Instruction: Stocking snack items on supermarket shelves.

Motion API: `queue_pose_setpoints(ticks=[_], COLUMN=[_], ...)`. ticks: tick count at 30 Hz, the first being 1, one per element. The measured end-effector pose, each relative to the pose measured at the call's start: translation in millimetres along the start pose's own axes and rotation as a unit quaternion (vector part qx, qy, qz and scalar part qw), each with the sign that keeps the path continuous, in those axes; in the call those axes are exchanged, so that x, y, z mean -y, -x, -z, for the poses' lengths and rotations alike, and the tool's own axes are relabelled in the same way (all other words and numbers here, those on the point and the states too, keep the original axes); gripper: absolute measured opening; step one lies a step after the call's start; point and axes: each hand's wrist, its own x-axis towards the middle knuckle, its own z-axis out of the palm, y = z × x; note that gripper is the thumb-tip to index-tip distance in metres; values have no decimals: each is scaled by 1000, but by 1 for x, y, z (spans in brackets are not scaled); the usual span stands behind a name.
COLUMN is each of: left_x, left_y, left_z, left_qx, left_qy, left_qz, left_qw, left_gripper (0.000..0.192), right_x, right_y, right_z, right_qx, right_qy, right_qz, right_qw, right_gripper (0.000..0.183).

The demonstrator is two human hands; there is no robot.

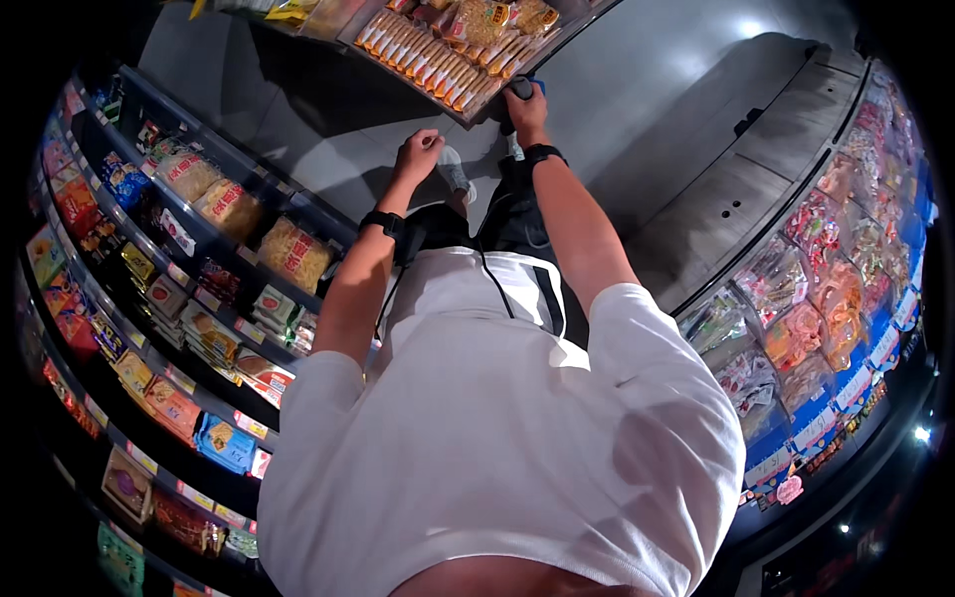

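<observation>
My left hand [420,156] hangs in front of me with its fingers curled in, and nothing is plainly seen in it. My right hand [527,113] is closed around a dark, rounded object [521,87], with a bit of blue beside it; what it belongs to cannot be told. That hand is at the near right corner of a display bin [466,119]. Rows of wrapped snack packs [425,63] stand in the bin, with larger bags of snacks [481,21] on top. Each wrist bears a black band.
Curved shelves [224,160] with bagged noodles [295,254] and packaged snacks [224,444] run along my left. To my right, a counter [716,216] holds compartments of wrapped sweets [794,336] with price cards [813,427]. Grey tiled floor [656,82] shows between them.
</observation>
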Motion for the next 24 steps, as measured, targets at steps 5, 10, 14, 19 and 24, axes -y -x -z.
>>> queue_pose_setpoints(ticks=[5, 10, 14, 19, 24], left_x=[22, 31, 4, -12, 19], left_y=[-8, -20, -21, -47, -27], left_z=[-31, -43, -57, -69, -57], left_qx=[53, 22, 75, 79, 59], left_qy=[46, -12, 3, 133, 164], left_qz=[112, 144, 256, 307, 347], left_qw=[991, 989, 964, 939, 922], left_gripper=[34, 33, 31, 40, 46], right_x=[-7, -14, -36, -28, 7], right_y=[31, 71, 45, -115, -128], right_z=[-33, -36, -19, 20, 30], right_qx=[-3, 93, 88, -72, 43], right_qy=[-51, 10, -21, -179, -178], right_qz=[-41, 48, 13, 15, -81], right_qw=[998, 994, 996, 981, 980], right_gripper=[58, 62, 47, 33, 21])
